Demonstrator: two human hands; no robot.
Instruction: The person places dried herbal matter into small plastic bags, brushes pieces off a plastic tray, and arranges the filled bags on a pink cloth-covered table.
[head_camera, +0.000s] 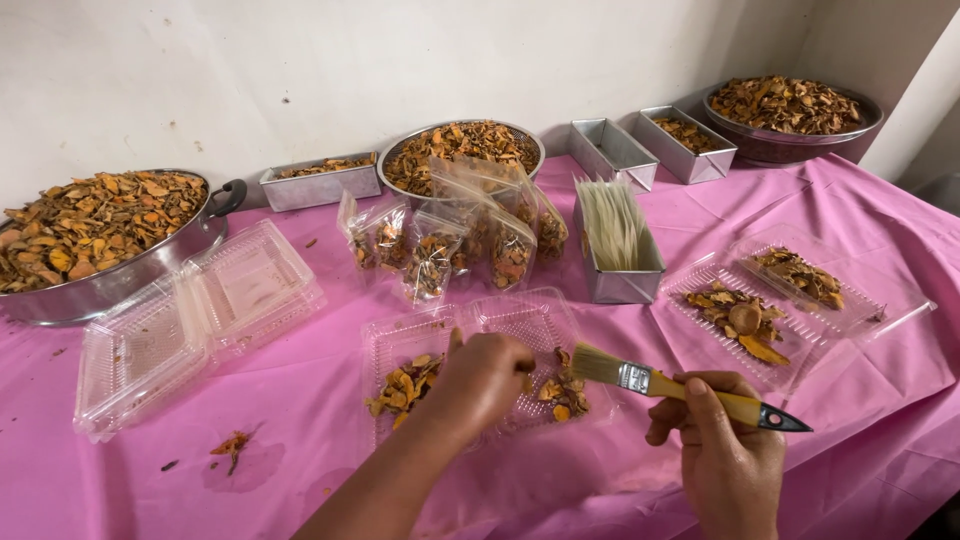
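Wooden-handled flat paintbrush (668, 385), clasped in right hand (725, 450), lies horizontal, bristles leftward, just beside left hand (480, 380), whose grip pinches orange dried slices (558, 392) in clear plastic clamshell tray (520, 322).

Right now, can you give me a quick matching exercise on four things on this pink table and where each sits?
Things:
1. wooden-handled paintbrush
2. large steel pan of dried orange slices
3. empty clear plastic clamshell boxes
4. small sealed clear bags

Places:
A. stacked at the left
B. in the right hand
C. far left, by the wall
D. centre, behind the open box

Pairs: 1-B, 2-C, 3-A, 4-D
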